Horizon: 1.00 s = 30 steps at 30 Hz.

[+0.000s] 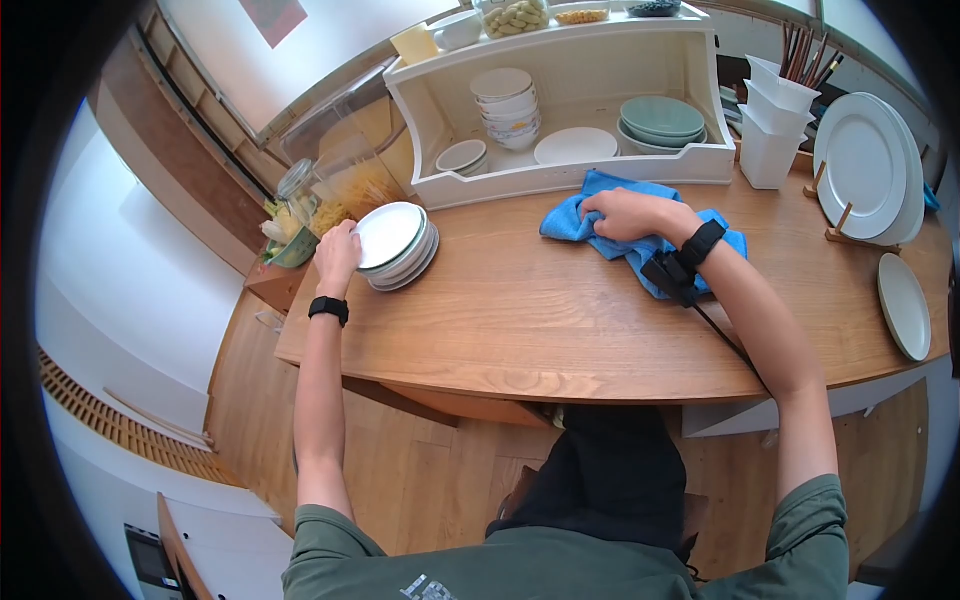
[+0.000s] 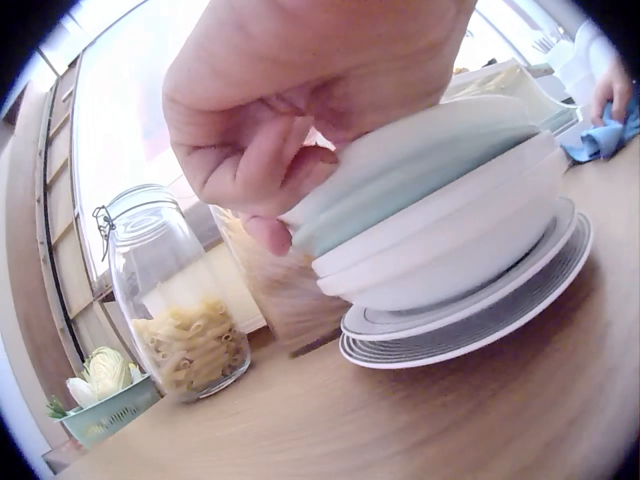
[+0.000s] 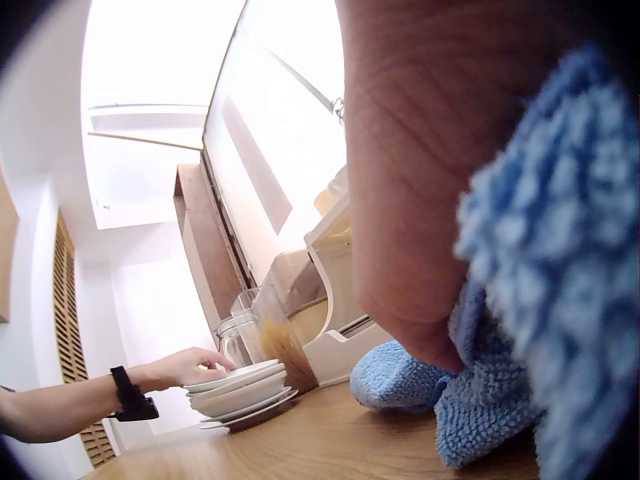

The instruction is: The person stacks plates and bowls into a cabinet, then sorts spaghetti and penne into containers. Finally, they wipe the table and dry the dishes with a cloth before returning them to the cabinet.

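My left hand pinches the near-left rim of the top dish, a white one with a green edge. Beneath it are white bowls and, lowest, plates with dark rings, all in one stack at the table's left end. From the left wrist, the thumb and curled fingers show at the dish's rim, which hides some fingertips. On the right, my right hand grips a bunched blue cloth lying on the wooden table. Folds of cloth hide most of those fingers in the right wrist view.
A white shelf with bowls and plates stands behind the cloth. Pasta jars and a green basket of vegetables are beyond the stack. At right are white holders with chopsticks, racked plates and a plate near the edge.
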{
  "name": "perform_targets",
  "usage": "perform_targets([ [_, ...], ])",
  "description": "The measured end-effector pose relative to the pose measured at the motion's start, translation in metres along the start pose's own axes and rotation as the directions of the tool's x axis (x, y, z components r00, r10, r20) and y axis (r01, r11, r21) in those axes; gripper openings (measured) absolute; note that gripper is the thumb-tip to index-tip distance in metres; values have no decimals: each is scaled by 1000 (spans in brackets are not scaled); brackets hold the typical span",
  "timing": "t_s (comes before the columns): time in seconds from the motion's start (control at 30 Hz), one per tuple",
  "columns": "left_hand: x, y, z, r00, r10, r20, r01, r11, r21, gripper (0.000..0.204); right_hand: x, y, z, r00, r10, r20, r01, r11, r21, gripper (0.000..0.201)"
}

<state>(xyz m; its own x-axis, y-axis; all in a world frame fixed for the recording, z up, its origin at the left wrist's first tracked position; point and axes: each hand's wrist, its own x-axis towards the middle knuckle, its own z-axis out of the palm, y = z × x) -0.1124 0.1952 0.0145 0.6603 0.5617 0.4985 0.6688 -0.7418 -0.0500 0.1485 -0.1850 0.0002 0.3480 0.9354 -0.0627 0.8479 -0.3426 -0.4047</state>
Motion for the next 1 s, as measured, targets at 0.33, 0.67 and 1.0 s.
perform_targets([
  [0.33,5,-15,20,998,-27,59,37,983,-180,25,2,1,1,1000,-3,-1,3,1000,-5,34],
  [0.67,3,11,-28,911,-170,377,264,940,-216,29,3,4,2,1000,-17,3,17,1000,0,35],
  [1.0,19,147,-57,952,202,230,-17,785,-619,34,4,3,1,1000,-19,21,19,1000,-11,35],
])
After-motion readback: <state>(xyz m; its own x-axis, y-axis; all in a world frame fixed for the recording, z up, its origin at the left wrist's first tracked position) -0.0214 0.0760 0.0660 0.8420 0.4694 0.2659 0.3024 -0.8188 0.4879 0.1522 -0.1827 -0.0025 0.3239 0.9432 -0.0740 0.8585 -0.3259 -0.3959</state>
